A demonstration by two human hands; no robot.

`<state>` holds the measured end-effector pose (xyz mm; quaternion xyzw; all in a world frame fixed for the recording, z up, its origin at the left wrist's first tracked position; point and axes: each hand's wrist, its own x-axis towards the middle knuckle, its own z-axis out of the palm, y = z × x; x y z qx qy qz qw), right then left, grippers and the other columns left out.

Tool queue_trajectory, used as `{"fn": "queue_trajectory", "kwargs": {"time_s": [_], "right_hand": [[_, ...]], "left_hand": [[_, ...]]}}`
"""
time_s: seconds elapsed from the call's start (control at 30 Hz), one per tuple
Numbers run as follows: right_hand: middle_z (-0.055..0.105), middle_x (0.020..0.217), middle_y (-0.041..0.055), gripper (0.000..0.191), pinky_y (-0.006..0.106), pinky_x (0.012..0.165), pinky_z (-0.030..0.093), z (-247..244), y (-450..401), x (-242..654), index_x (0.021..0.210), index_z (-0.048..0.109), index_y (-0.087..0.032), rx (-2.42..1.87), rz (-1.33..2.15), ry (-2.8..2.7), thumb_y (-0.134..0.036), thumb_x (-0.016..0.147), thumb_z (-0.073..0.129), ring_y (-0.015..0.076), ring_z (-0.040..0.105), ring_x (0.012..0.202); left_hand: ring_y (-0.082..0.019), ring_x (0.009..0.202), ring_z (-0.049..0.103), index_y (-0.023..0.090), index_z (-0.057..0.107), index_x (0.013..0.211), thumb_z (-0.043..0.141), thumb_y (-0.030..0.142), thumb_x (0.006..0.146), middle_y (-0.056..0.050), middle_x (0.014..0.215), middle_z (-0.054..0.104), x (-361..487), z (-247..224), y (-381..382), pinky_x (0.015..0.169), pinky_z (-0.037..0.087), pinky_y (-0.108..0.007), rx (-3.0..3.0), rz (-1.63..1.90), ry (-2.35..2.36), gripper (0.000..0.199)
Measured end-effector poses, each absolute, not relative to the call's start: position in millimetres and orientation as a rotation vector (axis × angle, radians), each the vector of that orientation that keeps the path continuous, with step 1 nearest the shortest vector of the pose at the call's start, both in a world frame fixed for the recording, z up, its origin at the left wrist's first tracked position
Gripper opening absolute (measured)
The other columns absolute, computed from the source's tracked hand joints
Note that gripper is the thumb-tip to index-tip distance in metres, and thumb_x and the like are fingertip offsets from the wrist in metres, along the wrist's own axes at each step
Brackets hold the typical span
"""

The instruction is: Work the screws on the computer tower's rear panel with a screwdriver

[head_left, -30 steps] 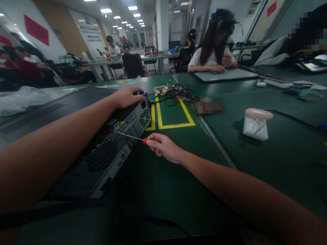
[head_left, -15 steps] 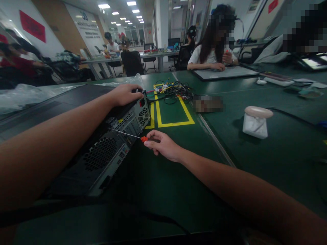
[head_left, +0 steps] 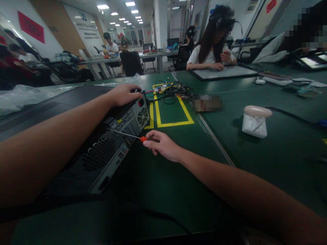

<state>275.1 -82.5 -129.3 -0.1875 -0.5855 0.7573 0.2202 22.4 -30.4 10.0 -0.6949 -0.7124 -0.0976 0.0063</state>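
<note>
The left forearm is stretched over the top of the case point(head_left: 99, 154), and the left hand point(head_left: 125, 94) is laid palm down at its far rear corner; whether the edge is gripped cannot be told. The right forearm is reached in from the lower right, and the screwdriver point(head_left: 143, 139) is pinched by its orange handle between thumb and fingers of the right hand point(head_left: 163, 146), its shaft pointed at the rear panel. The case is set on the green table point(head_left: 173, 190), with clear plastic point(head_left: 22, 97) bunched behind it. Tangled cables point(head_left: 178, 89) are heaped beyond, near yellow tape point(head_left: 176, 124). Part of the case is covered by the left arm; the screwdriver's tip is lost against dark metal, and 1 object point(head_left: 207, 103) is pixelated.
</note>
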Motion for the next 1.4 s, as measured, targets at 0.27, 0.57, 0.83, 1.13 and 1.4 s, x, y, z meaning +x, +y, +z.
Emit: {"fn": "queue_trajectory", "kwargs": {"time_s": [0.27,0.57,0.83,1.13,1.4], "right_hand": [[0.064,0.085,-0.0042,0.041,0.02,0.052,0.044,-131.0,-82.5,274.7,0.095,0.066,-0.02,-0.524,2.082,-1.612,-0.041,0.078,0.097,0.0073,0.053,0.06],[0.062,0.072,-0.004,0.033,0.02,0.051,0.04,-137.7,-78.6,272.3,0.091,0.072,-0.018,-0.543,2.103,-1.638,-0.047,0.089,0.087,0.0077,0.051,0.056],[0.061,0.075,-0.006,0.044,0.018,0.048,0.033,-131.2,-82.7,274.7,0.099,0.065,-0.021,-0.526,2.136,-1.595,-0.044,0.077,0.096,0.0076,0.046,0.057],[0.061,0.08,-0.0058,0.049,0.02,0.05,0.039,-130.6,-83.3,274.6,0.094,0.061,-0.021,-0.517,2.082,-1.647,-0.046,0.074,0.098,0.0075,0.049,0.06],[0.062,0.079,-0.0061,0.048,0.02,0.05,0.038,-131.4,-82.2,273.0,0.095,0.061,-0.021,-0.508,2.074,-1.656,-0.048,0.076,0.096,0.0074,0.049,0.058]], "left_hand": [[-0.038,0.133,0.067,0.024,0.072,0.148,0.051,0.063,0.091,-0.013,0.146,0.073,22.9,9.6,-31.4,0.115,0.05,-0.046,-2.19,-0.319,-2.213,0.073],[-0.038,0.138,0.064,0.02,0.072,0.15,0.05,0.064,0.091,-0.014,0.15,0.071,22.3,10.2,-30.6,0.119,0.047,-0.046,-2.216,-0.308,-2.191,0.077],[-0.037,0.138,0.065,0.022,0.071,0.149,0.049,0.065,0.091,-0.012,0.151,0.071,22.7,8.9,-30.7,0.118,0.048,-0.044,-2.192,-0.306,-2.194,0.076],[-0.036,0.135,0.066,0.015,0.069,0.152,0.05,0.063,0.093,-0.016,0.149,0.071,21.7,9.6,-29.1,0.116,0.049,-0.041,-2.207,-0.277,-2.202,0.079],[-0.039,0.132,0.067,0.019,0.073,0.149,0.052,0.062,0.092,-0.015,0.144,0.074,22.3,9.5,-29.4,0.114,0.049,-0.046,-2.208,-0.332,-2.21,0.074]]}}
